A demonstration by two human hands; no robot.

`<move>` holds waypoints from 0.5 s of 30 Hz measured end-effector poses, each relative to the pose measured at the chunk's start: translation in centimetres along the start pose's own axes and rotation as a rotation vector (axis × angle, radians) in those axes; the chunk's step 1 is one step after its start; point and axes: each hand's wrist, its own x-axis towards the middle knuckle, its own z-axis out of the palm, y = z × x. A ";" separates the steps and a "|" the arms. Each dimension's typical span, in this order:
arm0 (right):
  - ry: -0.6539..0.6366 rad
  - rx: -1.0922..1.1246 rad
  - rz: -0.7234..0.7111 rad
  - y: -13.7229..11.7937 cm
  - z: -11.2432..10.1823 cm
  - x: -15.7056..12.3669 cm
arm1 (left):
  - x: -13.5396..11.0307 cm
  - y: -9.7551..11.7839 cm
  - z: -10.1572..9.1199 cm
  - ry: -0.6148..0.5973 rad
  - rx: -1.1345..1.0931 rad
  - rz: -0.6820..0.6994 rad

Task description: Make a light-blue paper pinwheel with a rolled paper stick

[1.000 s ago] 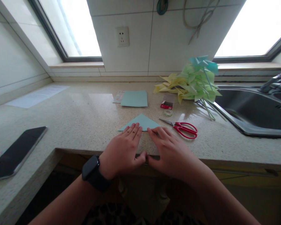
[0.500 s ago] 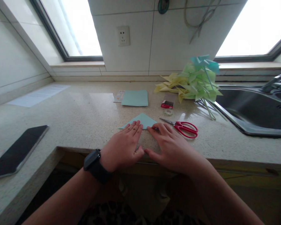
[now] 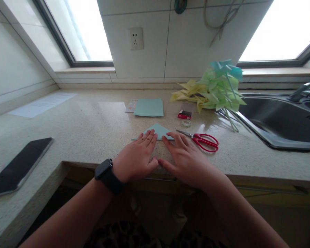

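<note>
A light blue sheet of paper [image 3: 158, 131], folded into a triangle, lies on the counter with its point toward the wall. My left hand [image 3: 138, 156] rests flat on its left part, fingers stretched out over the folded edge. On the right, my right hand [image 3: 184, 156] touches the paper's near edge with spread fingertips and covers part of that corner. Red-handled scissors [image 3: 205, 142] lie just beyond my right hand, blades pointing left. Behind the triangle sits a stack of light blue paper squares [image 3: 148, 107].
A roll of tape [image 3: 186, 123] and a small red-and-black box [image 3: 184, 114] lie behind the scissors. Yellow, green and blue paper pinwheels [image 3: 214, 89] are heaped beside the sink [image 3: 276, 120]. A tablet [image 3: 20, 167] and a printed sheet [image 3: 42, 104] are at left.
Both hands have shifted very slightly away from me along the paper, which has moved a little toward the wall. My right fingers are a bit more spread.
</note>
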 end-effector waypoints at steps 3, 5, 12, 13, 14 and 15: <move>-0.046 0.010 -0.015 0.2 0.0 0.4 | 0.1 0.0 -0.1 0.005 0.004 -0.004; -0.066 0.013 -0.023 0.3 -0.1 0.6 | 0.1 -0.1 -0.2 0.007 0.005 -0.005; -0.086 0.006 -0.030 0.5 0.0 1.1 | 0.4 -0.4 -0.1 0.006 0.011 -0.002; -0.090 0.005 -0.033 0.6 0.0 1.2 | 0.5 -0.5 -0.1 0.004 0.011 -0.001; -0.094 0.005 -0.038 0.6 0.0 1.3 | 0.5 -0.5 -0.1 0.002 0.011 -0.001; -0.098 0.005 -0.042 0.7 -0.1 1.4 | 0.6 -0.6 -0.1 0.000 0.010 -0.001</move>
